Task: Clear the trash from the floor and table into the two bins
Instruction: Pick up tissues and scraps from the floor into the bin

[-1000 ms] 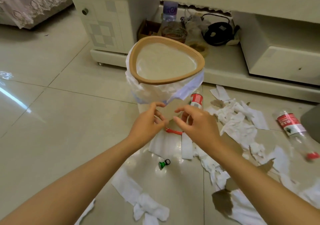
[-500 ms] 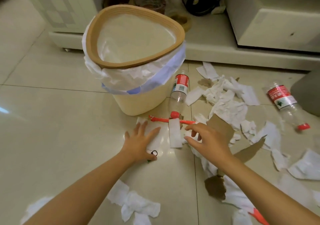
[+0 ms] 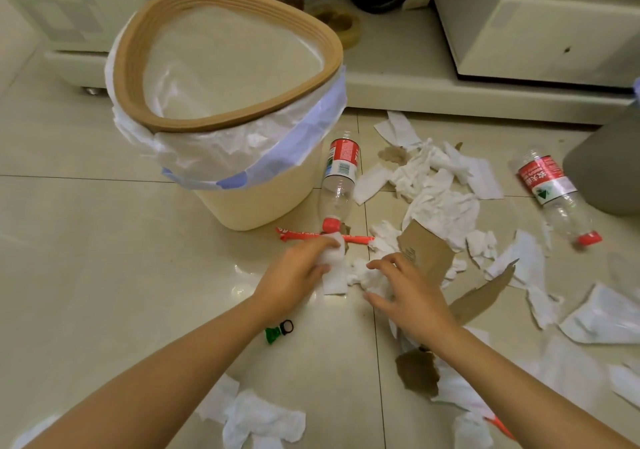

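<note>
Tiled floor (image 3: pixel 104 275) littered with tissue, card and bottles, hands down among it.

Left hand (image 3: pixel 298 272) is clenched around a white tissue wad (image 3: pixel 334 258) just in front of the lined bin (image 3: pixel 263 199); right hand (image 3: pixel 408 293) spreads loose, fingers curled over crumpled tissue (image 3: pixel 367 275) beside a cardboard scrap (image 3: pixel 426 251). One bottle (image 3: pixel 339 178) lies against the bin, another bottle (image 3: pixel 550 192) near a grey bin (image 3: pixel 609 171).
</note>
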### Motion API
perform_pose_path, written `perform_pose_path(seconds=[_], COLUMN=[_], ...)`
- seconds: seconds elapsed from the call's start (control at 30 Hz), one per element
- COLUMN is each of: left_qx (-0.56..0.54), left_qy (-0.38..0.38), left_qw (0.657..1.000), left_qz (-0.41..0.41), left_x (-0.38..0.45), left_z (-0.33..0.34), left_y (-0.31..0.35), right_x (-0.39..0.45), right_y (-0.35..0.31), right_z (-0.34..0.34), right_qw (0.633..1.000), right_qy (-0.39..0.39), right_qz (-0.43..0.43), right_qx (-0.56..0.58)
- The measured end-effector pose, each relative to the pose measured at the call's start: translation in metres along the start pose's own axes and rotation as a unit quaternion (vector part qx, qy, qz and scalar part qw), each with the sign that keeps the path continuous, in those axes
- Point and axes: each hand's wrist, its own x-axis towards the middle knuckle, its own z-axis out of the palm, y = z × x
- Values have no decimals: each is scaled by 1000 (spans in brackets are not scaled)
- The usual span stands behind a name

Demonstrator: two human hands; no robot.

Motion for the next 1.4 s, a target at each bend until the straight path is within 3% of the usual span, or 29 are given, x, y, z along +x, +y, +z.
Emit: perform_pose_path(seconds=[0.07, 0.2, 0.33, 0.43, 0.53, 0.9, 1.03, 1.17, 1.23, 1.4], left_qx=[47, 171, 229, 258, 219, 54, 75, 71, 84, 102], left_qy=[-26, -158, -202, -179, -157, -20, -7, 37, 43, 72], left_qw=[999, 970, 948, 948, 962, 996, 994, 994, 993, 991], left_qz=[10, -70, -91, -44, -34, -61, -78, -81, -71, -41], left_x=[19, 42, 47, 47, 41, 11, 3, -9, -17, -22], left_z=[3, 19, 30, 32, 34, -3, -25, -44, -50, -63], left_y=[6, 3, -6, -10, -11, 0, 10, 18, 21, 29], right_x=[3, 7, 8, 7, 7, 11, 27, 43, 45, 40], right_y=[2, 6, 9, 9, 9, 5, 14, 14, 8, -5], right_z=[1, 3, 5, 6, 5, -4, 0, 9, 4, 0], right_qw=[1000, 1000, 1000, 1000, 1000, 999, 982, 968, 970, 980], right_qy=[6, 12, 4, -5, -9, -30, -123, -152, -153, -65], right_qz=[1, -1, 2, -2, -3, 4, 4, -15, -24, -76], right_qx=[4, -5, -4, -11, -20, -42, -146, -201, -189, -170])
